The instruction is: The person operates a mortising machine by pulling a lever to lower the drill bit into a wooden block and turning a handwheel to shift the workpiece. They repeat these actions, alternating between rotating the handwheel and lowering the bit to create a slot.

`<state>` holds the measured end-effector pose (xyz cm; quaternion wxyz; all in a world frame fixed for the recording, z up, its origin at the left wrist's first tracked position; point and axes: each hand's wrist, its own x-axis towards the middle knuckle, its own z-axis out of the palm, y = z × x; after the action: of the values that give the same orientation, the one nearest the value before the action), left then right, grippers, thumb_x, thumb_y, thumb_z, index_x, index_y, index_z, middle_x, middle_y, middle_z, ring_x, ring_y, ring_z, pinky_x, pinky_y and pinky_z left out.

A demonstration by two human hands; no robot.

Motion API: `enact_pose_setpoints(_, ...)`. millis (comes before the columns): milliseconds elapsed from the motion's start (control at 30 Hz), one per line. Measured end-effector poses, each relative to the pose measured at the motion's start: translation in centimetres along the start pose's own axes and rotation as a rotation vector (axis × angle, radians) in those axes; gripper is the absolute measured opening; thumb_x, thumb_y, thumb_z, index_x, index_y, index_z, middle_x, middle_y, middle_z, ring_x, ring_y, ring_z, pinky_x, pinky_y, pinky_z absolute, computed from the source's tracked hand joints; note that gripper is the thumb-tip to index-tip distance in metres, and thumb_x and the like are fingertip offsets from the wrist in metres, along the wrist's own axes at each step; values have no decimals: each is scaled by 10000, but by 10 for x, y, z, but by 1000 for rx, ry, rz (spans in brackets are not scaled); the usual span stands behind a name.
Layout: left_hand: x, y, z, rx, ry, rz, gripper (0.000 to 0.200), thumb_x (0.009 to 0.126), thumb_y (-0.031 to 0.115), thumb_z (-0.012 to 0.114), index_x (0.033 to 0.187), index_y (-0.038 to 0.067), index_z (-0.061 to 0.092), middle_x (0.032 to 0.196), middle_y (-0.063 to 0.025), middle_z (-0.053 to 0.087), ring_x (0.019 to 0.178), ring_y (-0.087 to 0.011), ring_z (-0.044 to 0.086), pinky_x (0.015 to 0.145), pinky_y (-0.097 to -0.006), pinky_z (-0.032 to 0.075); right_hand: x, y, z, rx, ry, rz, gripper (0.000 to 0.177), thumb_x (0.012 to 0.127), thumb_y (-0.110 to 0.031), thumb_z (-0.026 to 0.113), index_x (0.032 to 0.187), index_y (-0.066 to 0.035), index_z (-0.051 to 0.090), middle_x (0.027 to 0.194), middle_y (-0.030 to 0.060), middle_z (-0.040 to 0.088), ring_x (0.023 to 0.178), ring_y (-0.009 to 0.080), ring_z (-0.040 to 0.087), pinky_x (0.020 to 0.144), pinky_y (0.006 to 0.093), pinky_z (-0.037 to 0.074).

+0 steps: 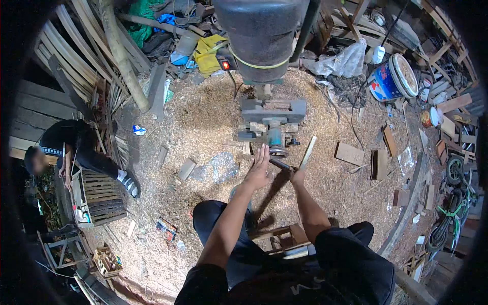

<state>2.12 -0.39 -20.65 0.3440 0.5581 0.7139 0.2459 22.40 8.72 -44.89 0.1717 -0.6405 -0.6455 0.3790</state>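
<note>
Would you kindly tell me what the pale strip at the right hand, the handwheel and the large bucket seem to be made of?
The pale strip looks like bare wood, light tan and matte. The handwheel seems to be metal, given its greyish shine. The large bucket is probably smooth plastic, with glossy printed sides.

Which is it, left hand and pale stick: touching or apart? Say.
Apart. The head view plainly shows floor between the left hand and the pale stick.

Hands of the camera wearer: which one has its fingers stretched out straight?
The left hand: its fingers point forward, beside the round metal wheel. The right hand instead curls at the near end of the pale wooden strip.
</note>
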Motion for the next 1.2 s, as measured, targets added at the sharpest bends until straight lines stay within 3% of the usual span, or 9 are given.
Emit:
enact_pose_setpoints(433,3,-10,8,11,28,75,1017,784,102,645,1533,28,-38,1598,-232,8,1469,-440,45,1211,-457,130,4,-46,-46,-305,-194,60,264,815,-233,659,731,16,686,771,241,675,792,392,678,719,468,529)
enact_pose_setpoints(733,3,-13,-13,-50,-33,58,950,843,147,644,1546,80,8,1604,-215,66,1457,-355,213,1187,-391,223,22,-122,-113,-38,-18,-267,261,814,-256,686,854,-1,719,686,193,674,633,312,677,613,405,521)
enact_pose_setpoints(833,4,8,-49,22,-19,75,894,875,161,605,1557,133,28,1597,-221,109,1425,-373,292,1181,-453,220,30,-198,-162,18,3,-417,242,861,-214,645,889,20,700,650,137,654,590,202,635,580,364,497)
enact_pose_setpoints(900,-2,59,-100,67,34,20,864,883,163,596,1557,133,56,1597,-213,120,1438,-361,269,1180,-477,216,65,-231,-168,288,-81,-444,294,903,-290,605,829,-24,706,688,176,671,623,334,649,591,431,478)
enact_pose_setpoints(933,-4,79,-115,81,53,-10,850,887,164,591,1557,132,70,1597,-210,125,1444,-354,258,1179,-488,215,50,-273,-196,274,-69,-482,284,915,-268,598,832,-19,706,684,166,673,621,308,653,594,421,480)
enact_pose_setpoints(1033,8,116,-162,150,373,330,820,884,158,597,1552,110,124,1598,-196,138,1466,-339,202,1179,-488,215,22,-389,-262,413,-39,-541,287,931,-227,598,797,11,687,655,127,664,604,207,636,593,365,479)
enact_pose_setpoints(1067,6,139,-181,145,455,396,814,879,151,600,1549,97,139,1598,-193,144,1470,-336,189,1178,-500,210,53,-400,-258,365,131,-812,285,936,-211,593,812,29,685,652,95,658,614,138,619,590,320,475)
enact_pose_setpoints(1167,3,194,-225,105,641,562,802,880,143,591,1546,78,148,1601,-176,161,1470,-334,198,1170,-547,184,23,-481,-306,611,5,-687,297,911,-234,618,972,47,693,786,178,702,749,247,687,721,374,523)
enact_pose_setpoints(1200,-2,213,-237,168,693,554,800,879,143,591,1544,73,152,1601,-169,168,1469,-333,202,1167,-558,180,22,-498,-318,458,255,-856,341,886,-263,645,1041,39,685,852,192,706,835,285,697,785,371,526)
